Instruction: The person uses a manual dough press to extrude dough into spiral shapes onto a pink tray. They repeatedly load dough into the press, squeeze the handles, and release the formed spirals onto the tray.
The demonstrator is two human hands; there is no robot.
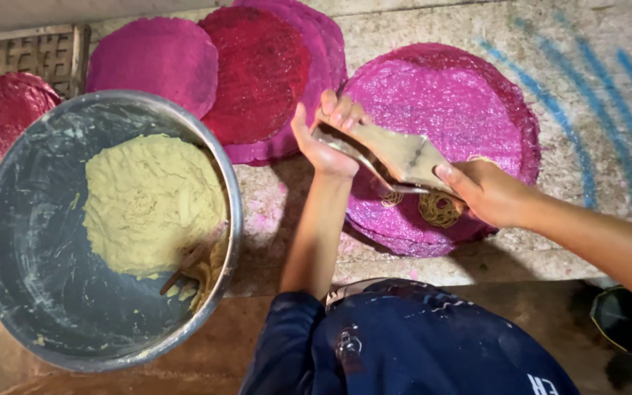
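At frame centre, the left hand (325,139) and right hand (486,192) both grip a dough-smeared wooden press (396,157) above a round pink woven mat (448,102); thin yellow noodle coils (439,208) lie beneath.

Basin (9,241) blocks left; bare concrete (608,183) free right.

My left hand (325,143) is raised in front of me, the forearm running straight up from a dark blue sleeve at the elbow, wrist slightly bent back. Its fingers (341,110) curl over the top of what I hold, thumb on the near side. My right hand (486,192) enters from the right on a bare, extended forearm; its thumb lies along the top, the other fingers are closed beneath, hidden.
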